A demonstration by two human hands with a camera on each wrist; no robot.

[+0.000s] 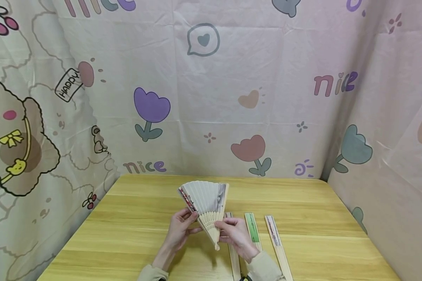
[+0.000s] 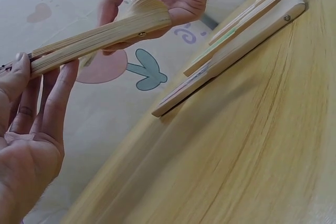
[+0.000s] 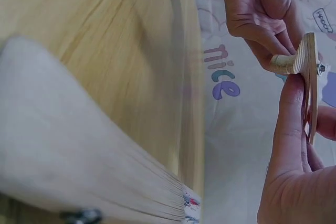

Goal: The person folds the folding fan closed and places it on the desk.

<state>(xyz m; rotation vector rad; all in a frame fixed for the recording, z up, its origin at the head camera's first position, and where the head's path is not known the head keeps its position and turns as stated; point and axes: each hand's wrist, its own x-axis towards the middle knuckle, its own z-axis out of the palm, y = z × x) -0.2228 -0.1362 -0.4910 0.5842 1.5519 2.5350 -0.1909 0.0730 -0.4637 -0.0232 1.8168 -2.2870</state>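
Note:
Both hands hold a partly spread folding fan (image 1: 204, 199) above the table, its pale pleats up and its narrow pivot end down. My left hand (image 1: 181, 228) pinches the left edge, where a red-and-black pattern shows. On the other side, my right hand (image 1: 235, 236) grips the ribs nearer the pivot, thumb in front. In the left wrist view the wooden guard (image 2: 100, 40) appears edge-on, pinched between left thumb and fingers. From the right wrist, the right thumb (image 3: 291, 124) presses the ribs near the metal rivet (image 3: 321, 68).
Three folded fans lie side by side on the right of the wooden table (image 1: 126, 230): one partly behind my right hand (image 1: 234, 261), a green-printed fan (image 1: 252, 228) and a fan with a pale print (image 1: 278, 242). A patterned cloth (image 1: 211, 97) hangs behind the table.

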